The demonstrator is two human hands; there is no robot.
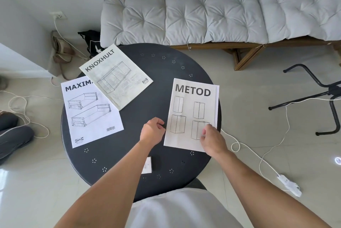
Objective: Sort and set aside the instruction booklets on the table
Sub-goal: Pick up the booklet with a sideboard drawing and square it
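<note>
Three instruction booklets lie on a round dark table (pixel 158 72). The white METOD booklet (pixel 191 109) is at the right. My right hand (pixel 212 140) rests on its lower right corner with the fingers pressing the pages. My left hand (pixel 152 131) hovers loosely curled just left of that booklet's edge, holding nothing. The white MAXIMERA booklet (pixel 90 115) lies at the left. The yellowish KNOXHULT booklet (pixel 116 76) overlaps its top right corner.
A small white card (pixel 147 165) lies on the table near me, partly under my left forearm. A cushioned wooden bench (pixel 212 19) stands behind the table. White cables (pixel 258 155), a power strip (pixel 289 184) and a black stand (pixel 324 89) are on the floor at right. Another person's legs (pixel 13 131) are at left.
</note>
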